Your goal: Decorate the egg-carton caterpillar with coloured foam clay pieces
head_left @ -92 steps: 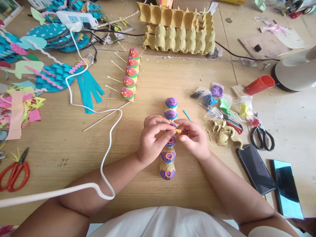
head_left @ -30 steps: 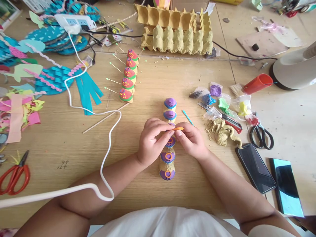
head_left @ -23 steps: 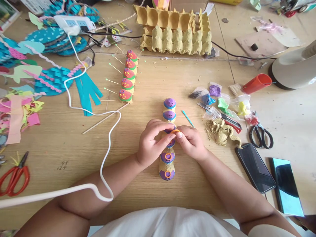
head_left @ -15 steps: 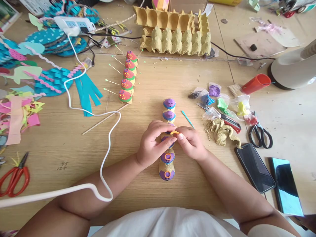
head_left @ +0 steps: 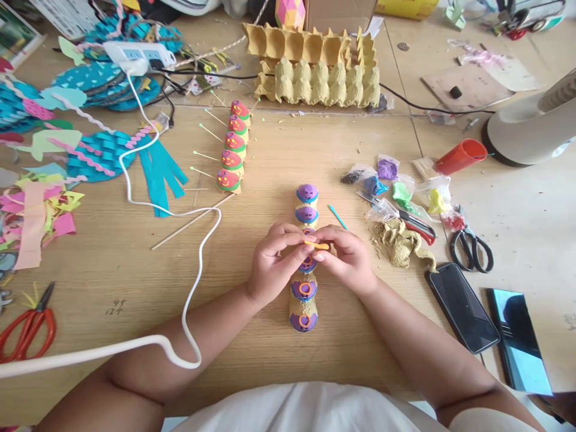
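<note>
Above the purple row (head_left: 303, 291), the left hand (head_left: 275, 265) pinches orange clay (head_left: 320, 245); the right hand (head_left: 348, 258) curls half open by it. A hard tug could snap its thin part.

Pretty sure I'm at a craft table here, though whether it's in a home, classroom or studio I can't tell. The wooden tabletop (head_left: 270, 204) is covered in making stuff: colorful paper scraps (head_left: 31, 210), woven blue paper fish (head_left: 96, 156), and cut-up egg cartons (head_left: 326, 81), some painted with little faces. Over to my right there are small bags of colored clay (head_left: 400, 189), a red utility knife (head_left: 418, 227) and black-handled scissors (head_left: 471, 247), plus red-handled scissors (head_left: 27, 327) on my left. There's even a white power strip (head_left: 141, 54) on the tabletop, right among the paper crafts.
</note>
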`<state>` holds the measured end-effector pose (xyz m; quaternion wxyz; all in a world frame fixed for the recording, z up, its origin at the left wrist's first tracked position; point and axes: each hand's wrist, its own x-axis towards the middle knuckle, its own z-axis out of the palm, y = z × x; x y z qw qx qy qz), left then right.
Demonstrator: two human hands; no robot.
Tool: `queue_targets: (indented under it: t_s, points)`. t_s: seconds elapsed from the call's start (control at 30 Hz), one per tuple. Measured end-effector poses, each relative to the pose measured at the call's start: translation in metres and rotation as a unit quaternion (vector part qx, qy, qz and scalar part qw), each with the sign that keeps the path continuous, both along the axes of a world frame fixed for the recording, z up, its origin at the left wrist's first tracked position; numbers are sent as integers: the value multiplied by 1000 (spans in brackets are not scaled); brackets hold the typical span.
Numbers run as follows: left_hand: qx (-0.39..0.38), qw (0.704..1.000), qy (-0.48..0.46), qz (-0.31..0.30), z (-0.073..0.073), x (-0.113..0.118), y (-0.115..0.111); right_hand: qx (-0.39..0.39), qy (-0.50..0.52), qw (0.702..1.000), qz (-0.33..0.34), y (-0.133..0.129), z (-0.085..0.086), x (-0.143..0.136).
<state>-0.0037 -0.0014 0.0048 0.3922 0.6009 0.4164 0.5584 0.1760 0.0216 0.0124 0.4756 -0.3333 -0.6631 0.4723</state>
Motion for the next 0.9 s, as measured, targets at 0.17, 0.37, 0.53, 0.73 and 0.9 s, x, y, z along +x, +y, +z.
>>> queue_targets:
  t_s: [0.17, 0.37, 0.53, 0.73, 0.9]
  points:
    - [0, 999, -20, -26, -4, 1, -1, -104, 90, 990, -5, -1, -4, -3]
    - [-29, 998, -37, -32, -8, 1, -2, -134, 81, 987, -26, -1, 0, 0]
    - [-31, 999, -26, -33, -6, 1, -2, -140, 42, 989, -18, -1, 1, 2]
    - [-30, 998, -37, -33, -9, 0, -2, -201, 135, 969, -57, 4, -8, -2]
    - [-27, 998, -39, -34, -9, 0, -2, -223, 142, 963, -47, 4, -15, 2]
